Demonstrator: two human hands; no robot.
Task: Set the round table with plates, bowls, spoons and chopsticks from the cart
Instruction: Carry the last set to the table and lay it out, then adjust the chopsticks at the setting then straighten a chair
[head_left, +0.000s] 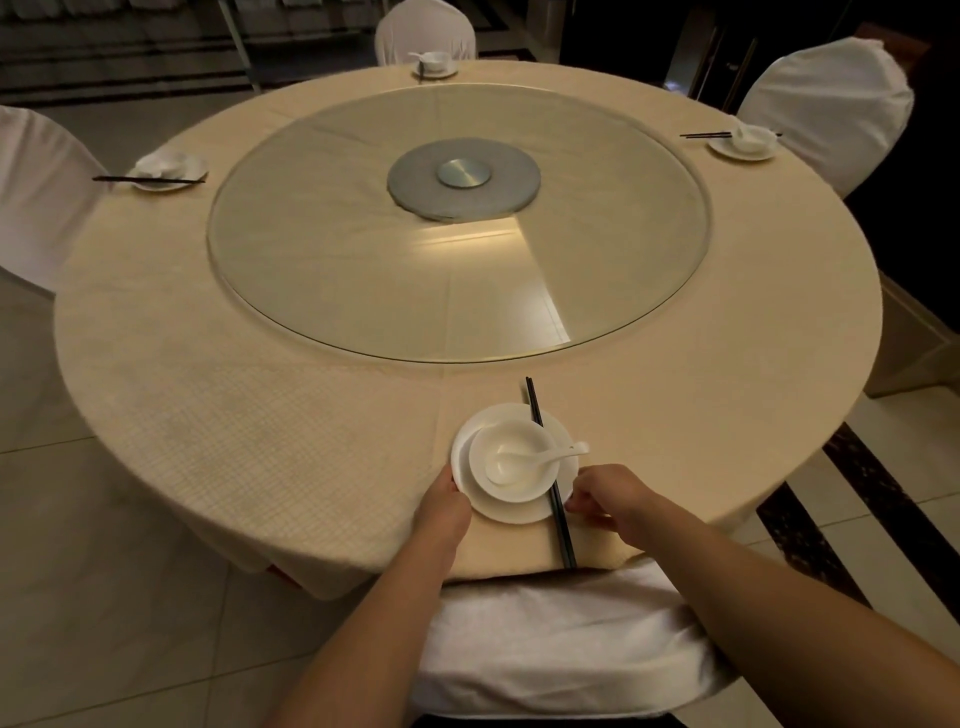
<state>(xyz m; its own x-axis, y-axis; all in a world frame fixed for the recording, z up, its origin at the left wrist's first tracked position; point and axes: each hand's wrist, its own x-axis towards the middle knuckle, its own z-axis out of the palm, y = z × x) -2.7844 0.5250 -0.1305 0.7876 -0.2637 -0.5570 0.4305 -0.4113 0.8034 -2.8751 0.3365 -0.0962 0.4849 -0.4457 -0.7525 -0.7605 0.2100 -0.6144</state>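
On the near edge of the round table lies a white plate with a white bowl on it and a white spoon in the bowl. A pair of black chopsticks lies across the plate's right side, reaching past the table edge. My left hand grips the plate's left rim. My right hand has its fingers curled at the plate's right rim beside the chopsticks; what they pinch is hidden.
Three other settings stand at the left, far and right of the table. A glass turntable fills the middle. White-covered chairs surround the table, one right below my arms.
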